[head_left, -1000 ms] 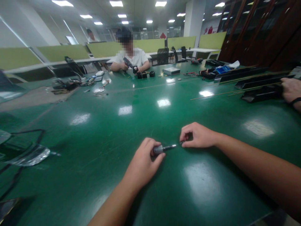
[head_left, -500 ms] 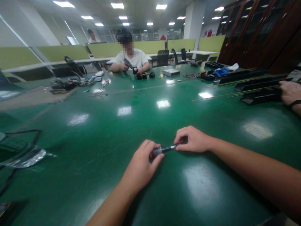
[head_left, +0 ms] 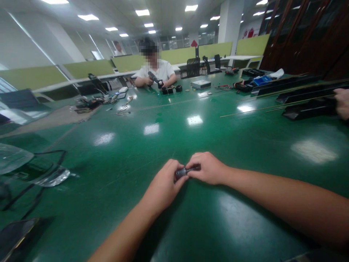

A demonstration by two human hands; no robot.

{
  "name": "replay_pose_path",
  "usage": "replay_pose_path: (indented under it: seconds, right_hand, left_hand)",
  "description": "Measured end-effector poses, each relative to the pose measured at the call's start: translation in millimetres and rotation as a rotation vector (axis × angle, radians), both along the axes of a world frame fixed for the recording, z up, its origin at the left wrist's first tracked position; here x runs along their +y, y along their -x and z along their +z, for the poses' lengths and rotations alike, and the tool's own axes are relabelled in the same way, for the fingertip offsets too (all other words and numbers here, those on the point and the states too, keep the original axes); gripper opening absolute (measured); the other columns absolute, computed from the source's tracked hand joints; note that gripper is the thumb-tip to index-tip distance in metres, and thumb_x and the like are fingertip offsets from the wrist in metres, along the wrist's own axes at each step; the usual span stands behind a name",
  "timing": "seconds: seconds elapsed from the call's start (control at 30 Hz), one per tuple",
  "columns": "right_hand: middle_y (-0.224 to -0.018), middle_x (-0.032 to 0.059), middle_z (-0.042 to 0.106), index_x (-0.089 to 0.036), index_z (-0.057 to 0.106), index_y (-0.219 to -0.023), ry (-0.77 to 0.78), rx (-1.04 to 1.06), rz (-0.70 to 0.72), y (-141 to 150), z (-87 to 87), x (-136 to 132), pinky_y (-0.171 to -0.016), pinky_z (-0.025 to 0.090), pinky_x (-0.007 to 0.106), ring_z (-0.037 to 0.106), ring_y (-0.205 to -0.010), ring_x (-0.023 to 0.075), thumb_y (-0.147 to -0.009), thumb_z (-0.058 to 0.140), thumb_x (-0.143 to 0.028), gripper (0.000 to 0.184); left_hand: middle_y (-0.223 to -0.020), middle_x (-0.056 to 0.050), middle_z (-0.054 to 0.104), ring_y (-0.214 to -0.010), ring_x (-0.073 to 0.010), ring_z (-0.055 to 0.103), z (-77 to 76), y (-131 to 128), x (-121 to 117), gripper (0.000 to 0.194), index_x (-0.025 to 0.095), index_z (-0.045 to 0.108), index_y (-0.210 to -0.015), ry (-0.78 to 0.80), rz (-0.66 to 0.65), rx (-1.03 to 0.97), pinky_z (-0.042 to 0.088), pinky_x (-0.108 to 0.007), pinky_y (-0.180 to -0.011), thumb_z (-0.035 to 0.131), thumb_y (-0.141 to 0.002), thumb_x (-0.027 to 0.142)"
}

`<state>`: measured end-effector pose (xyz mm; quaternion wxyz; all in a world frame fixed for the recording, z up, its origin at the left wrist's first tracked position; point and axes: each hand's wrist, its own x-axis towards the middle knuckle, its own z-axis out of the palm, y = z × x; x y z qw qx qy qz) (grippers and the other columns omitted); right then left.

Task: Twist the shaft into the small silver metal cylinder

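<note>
A small screwdriver-like tool [head_left: 180,173], with a thick dark grey barrel and a thin dark shaft, is held low over the green table [head_left: 131,153]. My left hand [head_left: 163,183] is closed around the barrel, pinching it between thumb and fingers. From the right, my right hand [head_left: 209,168] pinches the shaft close to where it meets the barrel. The shaft's far end runs under the right palm and is partly hidden. The fingertips of both hands are nearly touching.
Across the table a person [head_left: 156,72] handles a power drill [head_left: 154,77]. Black channels [head_left: 308,111] and thin rods lie at the right, by another person's hand [head_left: 342,103]. A clear plastic item [head_left: 54,177] and a dark flat object [head_left: 17,234] sit at the left.
My right hand has slid left along the shaft, from its tip to near the barrel. The left hand keeps its hold. The view has shifted slightly left.
</note>
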<state>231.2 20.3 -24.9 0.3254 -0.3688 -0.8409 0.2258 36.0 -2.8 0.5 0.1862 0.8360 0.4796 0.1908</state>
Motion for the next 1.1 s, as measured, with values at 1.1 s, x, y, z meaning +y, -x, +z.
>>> replay_pose_path:
  seconds: [1.1]
  right_hand:
    - [-0.08,0.0029,0.071,-0.018,0.074,-0.085,0.095,0.06,0.042,-3,2.2,5,-0.07,0.046,0.025,0.064,-0.076,0.0155,-0.073,0.069,-0.013,0.014]
  left_hand:
    - [-0.073,0.001,0.058,-0.065,-0.0147,0.054,-3.3,7,16,0.017,0.019,0.061,-0.079,-0.037,0.012,-0.053,0.039,-0.025,-0.06,0.075,-0.074,0.028]
